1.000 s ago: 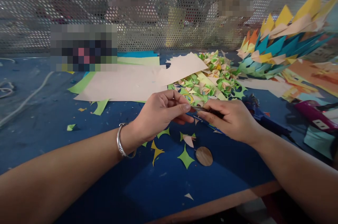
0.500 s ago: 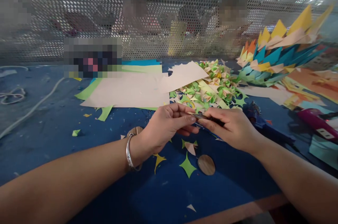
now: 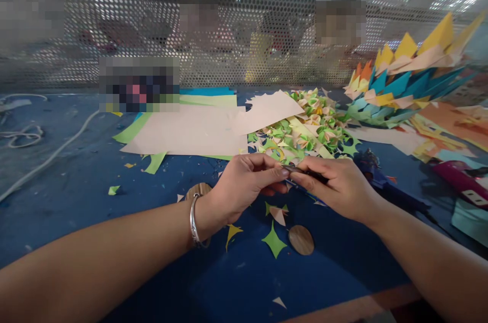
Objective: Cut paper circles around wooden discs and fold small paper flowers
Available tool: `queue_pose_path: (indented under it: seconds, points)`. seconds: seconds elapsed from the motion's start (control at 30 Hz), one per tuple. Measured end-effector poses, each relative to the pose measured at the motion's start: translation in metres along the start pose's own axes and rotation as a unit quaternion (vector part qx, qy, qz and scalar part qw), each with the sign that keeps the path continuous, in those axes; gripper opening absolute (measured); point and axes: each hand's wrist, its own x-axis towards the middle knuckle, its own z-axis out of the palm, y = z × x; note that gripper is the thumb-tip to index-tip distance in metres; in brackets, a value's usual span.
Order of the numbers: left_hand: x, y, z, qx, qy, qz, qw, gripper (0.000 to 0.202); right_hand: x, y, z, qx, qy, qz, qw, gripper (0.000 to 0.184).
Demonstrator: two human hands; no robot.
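Observation:
My left hand [image 3: 251,181], with a silver bangle at the wrist, is closed in a pinch at the centre. A small pale piece of paper shows at its fingertips, mostly hidden by the fingers. Closed around a thin dark tool with a pointed metal tip [image 3: 290,168], my right hand [image 3: 335,183] meets the left one there; the tool's exact kind is hard to make out. Below the hands lie a green four-pointed paper scrap [image 3: 274,240], a yellow scrap [image 3: 232,234] and a wood-grained disc [image 3: 301,240]. Another such disc [image 3: 198,190] is partly behind my left wrist.
Pale paper sheets [image 3: 186,130] lie beyond my hands, beside a heap of small folded paper pieces [image 3: 320,115]. At right are a blue glue gun [image 3: 396,191], a magenta device [image 3: 463,181] and a layered, spiky paper model [image 3: 412,82]. A perforated metal screen [image 3: 236,49] stands behind; people are beyond it.
The view has shifted slightly, so everything sits a little further right. Both hands keep their grip, and the fingertips and tool tip have come closer together.

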Motion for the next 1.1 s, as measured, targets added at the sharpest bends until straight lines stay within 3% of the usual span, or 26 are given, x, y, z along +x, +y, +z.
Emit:
queue_pose_path:
  seconds: [0.2,1.1]
  points:
    - [-0.0010,0.0004,0.0007,0.020,0.016,0.011,1.000,0.014,-0.0005,0.0015,0.0000,0.006,-0.009,0.011,1.000,0.032]
    - [0.0009,-0.0005,0.0000,0.025,-0.006,0.034,0.999,0.011,0.0010,-0.0019,-0.0034,-0.008,0.000,-0.009,1.000,0.030]
